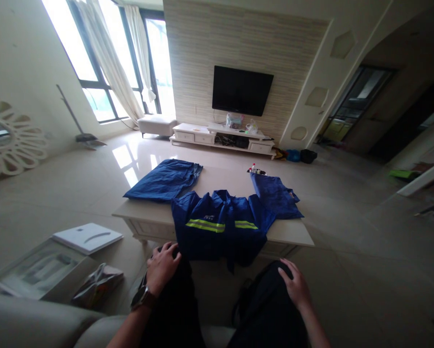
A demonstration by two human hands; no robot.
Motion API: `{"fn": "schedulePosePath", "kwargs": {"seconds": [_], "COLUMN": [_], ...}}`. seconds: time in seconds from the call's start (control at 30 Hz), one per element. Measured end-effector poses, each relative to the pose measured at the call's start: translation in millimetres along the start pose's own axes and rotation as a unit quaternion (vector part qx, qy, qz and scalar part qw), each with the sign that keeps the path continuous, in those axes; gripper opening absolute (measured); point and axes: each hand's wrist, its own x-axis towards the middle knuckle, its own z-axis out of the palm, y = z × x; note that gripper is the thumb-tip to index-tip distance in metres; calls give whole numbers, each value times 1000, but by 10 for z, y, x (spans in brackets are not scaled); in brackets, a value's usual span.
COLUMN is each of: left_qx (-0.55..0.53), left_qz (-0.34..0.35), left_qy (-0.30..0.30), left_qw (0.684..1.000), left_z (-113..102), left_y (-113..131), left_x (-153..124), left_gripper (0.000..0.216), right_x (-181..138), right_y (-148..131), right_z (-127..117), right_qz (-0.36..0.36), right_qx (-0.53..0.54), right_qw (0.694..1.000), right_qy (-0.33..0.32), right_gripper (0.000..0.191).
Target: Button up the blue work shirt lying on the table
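Black trousers (176,299) covered the knees where both hands rested, and neither hand held anything. The left hand (163,266), with a watch (142,296) at its wrist, lay palm down on the left knee, fingers loosely spread and pointing forward. The right hand (294,282) lay on the right knee, thumb apart from the fingers, gripping nothing.

Just ahead, between the knees and beyond them, was the blue jacket (220,246) — spread over the near edge of a pale table (289,232), its lower part hanging down toward the person. It ran broadest from left to right, square across the lap, with the collar (221,195) on the far side and yellow-green bands (205,225) crossing the chest. The left hand was the nearer: its fingertips came close beside the jacket's lower left edge, though whether they touched it could not be told. The right hand stood farther off, beyond the opposite edge — clearly apart from the cloth.

Farther out, a folded blue cloth (162,181) lay to the jacket's left and another blue garment (276,195) to its right, both on the table. Past them, a television (242,90) hung above a low cabinet (195,137).
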Motion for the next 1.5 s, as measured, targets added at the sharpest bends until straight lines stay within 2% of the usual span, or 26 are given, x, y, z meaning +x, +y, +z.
{"fn": "schedulePosePath", "kwargs": {"seconds": [0.17, 0.4, 0.77, 1.5], "left_qx": [-3, 27, 24, 21], "left_qz": [0, 8, 4, 2], "left_qy": [8, 11, 3, -3], "left_qw": [1000, 1000, 1000, 1000], "left_z": [10, 32, 10, 4], "left_y": [-33, 54, 46, 49], "left_x": [12, -2, 22, 35], "left_gripper": [51, 49, 49, 49], "right_x": [-5, -36, -28, -30], "right_y": [42, -53, -108, -87], "right_z": [-50, -23, -28, -23], "right_qz": [6, 3, -2, -3], "right_qx": [11, 12, 8, 7], "right_qw": [1000, 1000, 1000, 1000], "right_qy": [6, 2, 2, -8], "right_gripper": [55, 54, 53, 53]}}
